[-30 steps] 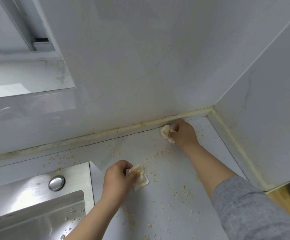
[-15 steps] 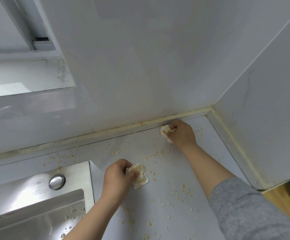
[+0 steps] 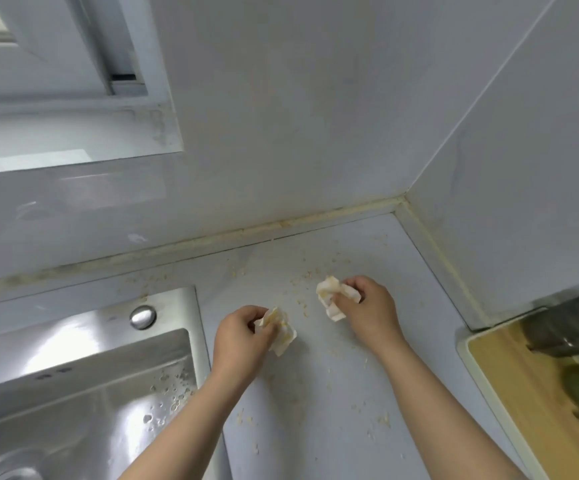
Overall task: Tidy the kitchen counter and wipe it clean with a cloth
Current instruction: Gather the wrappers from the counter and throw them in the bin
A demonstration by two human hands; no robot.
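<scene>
My left hand (image 3: pixel 243 337) grips a crumpled, yellow-stained white cloth piece (image 3: pixel 281 332) on the pale counter (image 3: pixel 315 427), just right of the sink. My right hand (image 3: pixel 371 306) grips a second crumpled white piece (image 3: pixel 329 296) a little farther back and to the right. Both wads touch the counter. Small tan crumbs (image 3: pixel 305 278) are scattered over the counter around and between the hands.
A steel sink (image 3: pixel 73 393) with crumbs and droplets on its wall lies at the left. A wooden cutting board (image 3: pixel 523 410) with a dark object and something green sits at the right edge. Walls meet in the corner (image 3: pixel 400 202) behind, with a discoloured sealant line.
My right hand has pulled its wad back from the wall seam toward me. The left hand stays by the sink corner. The view has shifted, and the cutting board now shows.
</scene>
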